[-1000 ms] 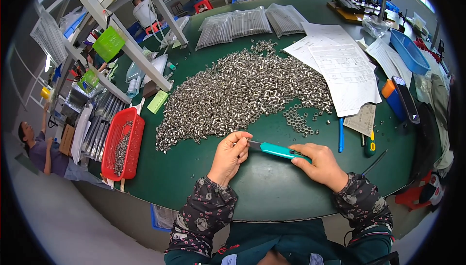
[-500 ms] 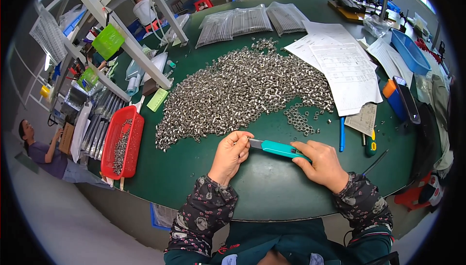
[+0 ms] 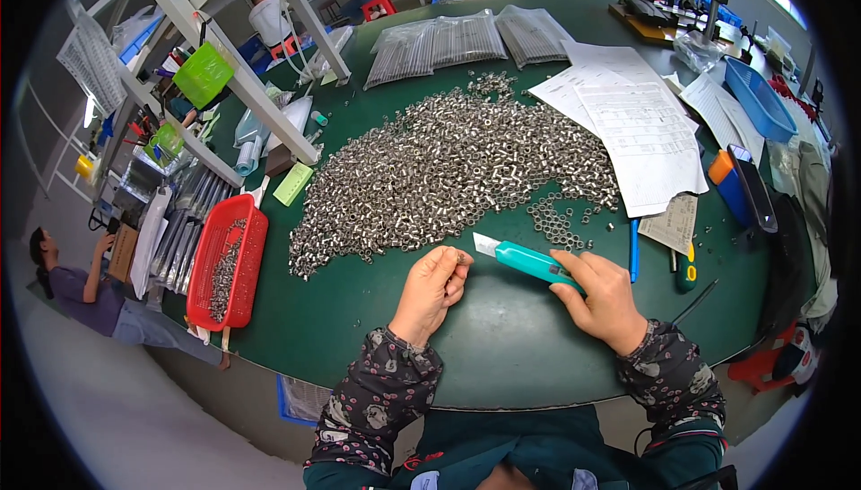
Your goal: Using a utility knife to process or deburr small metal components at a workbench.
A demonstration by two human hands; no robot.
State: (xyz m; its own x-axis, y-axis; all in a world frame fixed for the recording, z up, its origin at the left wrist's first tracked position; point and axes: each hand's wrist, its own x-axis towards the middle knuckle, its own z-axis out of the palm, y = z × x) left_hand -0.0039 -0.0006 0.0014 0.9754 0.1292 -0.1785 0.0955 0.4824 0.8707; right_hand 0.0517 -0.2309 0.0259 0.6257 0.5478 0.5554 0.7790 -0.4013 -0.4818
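My right hand (image 3: 599, 297) is closed around a teal utility knife (image 3: 529, 262). Its bare blade points up and left, a short gap away from my left fingertips. Between thumb and forefinger, my left hand (image 3: 432, 291) pinches a small metal ring (image 3: 461, 259), mostly hidden by the fingers. Beyond both hands a wide heap of small silvery metal rings (image 3: 430, 167) spreads across the green table (image 3: 502, 355). A thin scatter of loose rings (image 3: 552, 219) lies at the heap's right front edge.
A red basket (image 3: 250, 284) with some metal pieces stands at the left edge. Bagged rods (image 3: 466, 39) lie behind the heap. Papers (image 3: 641, 145), a blue pen (image 3: 634, 250) and a phone (image 3: 752, 187) are on the right. A shelf post (image 3: 260, 100) rises at left.
The knife blade has come away from the ring at my left fingertips, tilting up and moving slightly right. My left hand keeps its pinch, shifted a little.
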